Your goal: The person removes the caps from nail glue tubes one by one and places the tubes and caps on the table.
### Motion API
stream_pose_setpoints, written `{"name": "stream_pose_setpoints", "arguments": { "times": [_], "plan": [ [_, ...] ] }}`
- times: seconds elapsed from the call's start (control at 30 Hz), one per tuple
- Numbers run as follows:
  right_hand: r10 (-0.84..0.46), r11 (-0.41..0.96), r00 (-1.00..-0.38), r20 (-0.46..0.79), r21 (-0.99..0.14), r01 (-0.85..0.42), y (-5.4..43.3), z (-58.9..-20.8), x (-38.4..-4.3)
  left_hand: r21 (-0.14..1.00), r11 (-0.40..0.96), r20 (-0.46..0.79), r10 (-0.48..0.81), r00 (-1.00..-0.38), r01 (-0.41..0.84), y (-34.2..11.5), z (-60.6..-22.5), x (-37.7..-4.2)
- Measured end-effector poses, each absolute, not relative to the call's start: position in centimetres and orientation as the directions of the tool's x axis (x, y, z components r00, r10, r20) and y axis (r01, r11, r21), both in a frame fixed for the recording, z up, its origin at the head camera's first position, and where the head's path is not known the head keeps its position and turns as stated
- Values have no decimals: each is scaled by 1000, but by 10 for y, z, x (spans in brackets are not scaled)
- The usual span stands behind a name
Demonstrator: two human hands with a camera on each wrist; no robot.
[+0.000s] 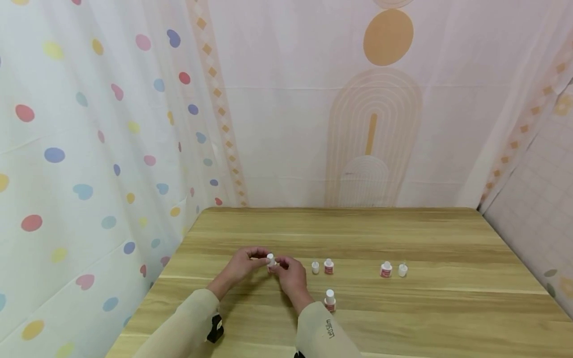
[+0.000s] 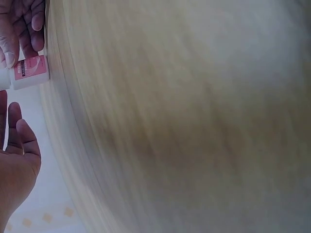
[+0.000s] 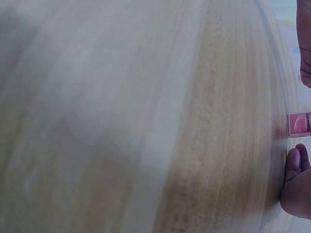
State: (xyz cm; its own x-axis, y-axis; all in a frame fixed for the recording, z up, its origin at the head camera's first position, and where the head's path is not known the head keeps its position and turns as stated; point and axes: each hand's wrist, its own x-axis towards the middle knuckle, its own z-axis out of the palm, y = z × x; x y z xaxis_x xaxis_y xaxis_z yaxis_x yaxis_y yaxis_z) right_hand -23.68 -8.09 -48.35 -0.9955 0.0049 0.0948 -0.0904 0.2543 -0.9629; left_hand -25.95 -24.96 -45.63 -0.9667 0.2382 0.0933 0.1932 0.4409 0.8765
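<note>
A small white bottle with a pink label point(image 2: 30, 69) stands upright on the table between my two hands, toward the left. At its white cap point(image 1: 270, 257), my left hand point(image 1: 243, 265) pinches with thumb and fingers. My right hand point(image 1: 293, 278) grips the bottle's body from the right, its thumb pressed near the shoulder in the left wrist view. Only the bottle's lower part, its pink label point(image 3: 298, 124), shows in the right wrist view. Another capped bottle point(image 1: 330, 300) stands close to my right forearm.
Right of my hands, a loose white cap point(image 1: 315, 268) stands beside an uncapped bottle point(image 1: 329, 266). Farther right are another uncapped bottle point(image 1: 386, 269) and its neighbouring loose cap point(image 1: 403, 270). The wooden table point(image 1: 429, 233) meets patterned curtains point(image 1: 286, 124) at its back and left.
</note>
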Motion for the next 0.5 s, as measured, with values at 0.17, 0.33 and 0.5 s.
{"name": "stream_pose_setpoints", "arguments": {
  "times": [0.17, 0.33, 0.5],
  "plan": [
    [12, 269, -995, 95, -959, -89, -81, -482, -237, 873, 445, 91, 251, -964, 198, -250, -457, -261],
    [3, 278, -996, 93, -956, -88, -81, -481, -237, 868, 452, 94, 260, -961, 208, -251, -457, -261],
    [2, 287, -995, 97, -953, -92, -81, -482, -237, 864, 453, 101, 269, -958, 219, -251, -457, -262]
  ]
}}
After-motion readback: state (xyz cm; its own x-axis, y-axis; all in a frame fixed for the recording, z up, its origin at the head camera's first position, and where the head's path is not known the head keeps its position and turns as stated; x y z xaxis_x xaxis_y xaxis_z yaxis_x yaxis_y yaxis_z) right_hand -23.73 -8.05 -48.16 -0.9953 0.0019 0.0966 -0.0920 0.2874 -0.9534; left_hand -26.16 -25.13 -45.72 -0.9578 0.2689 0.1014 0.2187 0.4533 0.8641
